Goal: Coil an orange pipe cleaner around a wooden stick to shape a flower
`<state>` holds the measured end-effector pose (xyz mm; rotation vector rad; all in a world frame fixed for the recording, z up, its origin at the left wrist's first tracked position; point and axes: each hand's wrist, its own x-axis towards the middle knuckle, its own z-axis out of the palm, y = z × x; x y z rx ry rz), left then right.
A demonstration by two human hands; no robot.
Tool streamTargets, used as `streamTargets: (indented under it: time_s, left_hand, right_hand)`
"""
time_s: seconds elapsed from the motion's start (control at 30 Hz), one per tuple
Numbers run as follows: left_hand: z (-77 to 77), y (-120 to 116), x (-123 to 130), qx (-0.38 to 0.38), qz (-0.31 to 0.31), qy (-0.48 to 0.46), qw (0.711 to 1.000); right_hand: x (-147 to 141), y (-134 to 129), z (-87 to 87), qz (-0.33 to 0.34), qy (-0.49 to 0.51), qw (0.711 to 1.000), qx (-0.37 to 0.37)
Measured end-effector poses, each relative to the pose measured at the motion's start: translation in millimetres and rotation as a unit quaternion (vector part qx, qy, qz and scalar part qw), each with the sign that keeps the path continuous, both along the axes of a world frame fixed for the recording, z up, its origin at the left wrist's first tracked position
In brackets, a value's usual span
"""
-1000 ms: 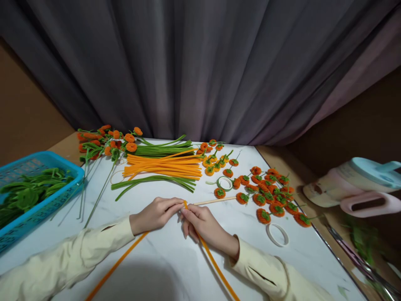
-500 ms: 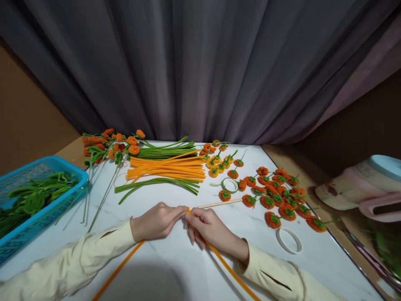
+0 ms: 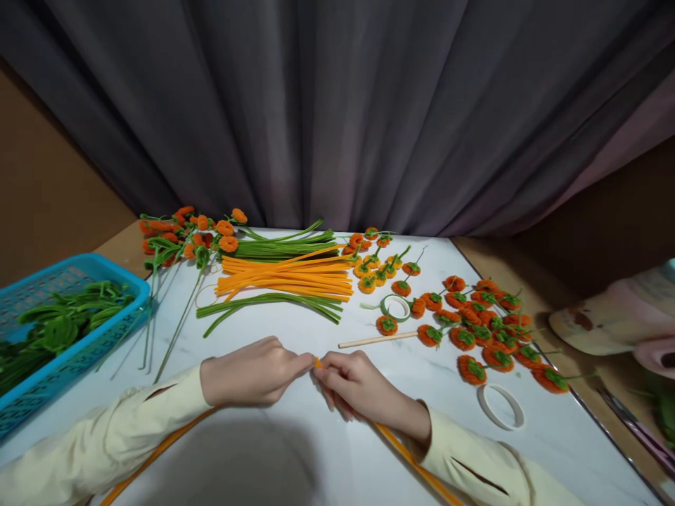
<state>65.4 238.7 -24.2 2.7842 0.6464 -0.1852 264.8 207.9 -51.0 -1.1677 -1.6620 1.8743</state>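
Orange pipe cleaners (image 3: 414, 464) run through both hands, and a short bit shows where the fingertips meet at the middle of the table. My left hand (image 3: 258, 372) is closed, pinching the orange strand from the left; its tail trails below the wrist toward the lower left. Opposite it, my right hand (image 3: 363, 386) pinches the strand between thumb and forefinger, other fingers curled below. Its tail hangs toward the lower right. Whether it is one piece or two joined, I cannot tell. Beyond the hands lies a thin wooden stick (image 3: 377, 340).
Bundles of orange pipe cleaners (image 3: 285, 277) and green pipe cleaners (image 3: 285, 247) lie ahead. Many orange flower heads (image 3: 464, 340), green tape (image 3: 395, 307) and white tape (image 3: 500, 406) are at right. A blue basket (image 3: 142, 299) of green leaves stands left; a large cup (image 3: 606, 316) is far right.
My hands stay together at the fingertips; the left has turned slightly and less orange strand sticks up between them. The strand's left tail has swung outward. The whole view has shifted a little.
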Motion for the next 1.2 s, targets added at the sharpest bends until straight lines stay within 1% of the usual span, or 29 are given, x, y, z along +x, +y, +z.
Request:
streamTargets:
  time_s: [0.13,0.27,0.33,0.53,0.63,0.77,0.83,0.9,1.03,1.2]
  left_hand:
    - [7.6,2,0,-0.046,0.002,-0.01,0.999]
    - [12.7,6,0,-0.112,0.006,-0.022,0.993]
    - [13.7,9,-1,-0.147,0.003,-0.026,0.989]
    - [12.3,13,-4,-0.251,-0.005,-0.065,0.966]
    - [10.6,14,-4,-0.287,-0.009,-0.079,0.955]
    - [8.1,14,-4,-0.31,-0.014,-0.088,0.947]
    - [7.2,14,-4,-0.317,-0.016,-0.09,0.944]
    - [7.2,13,-3,-0.308,-0.009,-0.083,0.948]
    - [10.6,12,-2,-0.252,0.007,-0.063,0.966]
    - [16.2,8,0,-0.187,0.006,-0.048,0.981]
  right_hand:
    - [1,0,2.5,0.019,-0.003,1.0,0.004]
    - [4,0,-1.9,0.046,-0.003,0.999,0.022]
    - [6,0,-4.0,0.063,0.001,0.998,0.013]
    - [7,3,-2.8,0.089,0.032,0.994,-0.059]
    - [7,3,-3.1,0.096,0.046,0.992,-0.062]
    - [7,3,-3.0,0.101,0.054,0.992,-0.061]
    - [7,3,-1.4,0.099,0.049,0.992,-0.067]
    - [7,3,0.7,0.096,0.04,0.993,-0.063]
    - [6,1,3.4,0.088,0.011,0.996,-0.022]
    - [5,-2,1.7,0.084,-0.036,0.995,0.03]
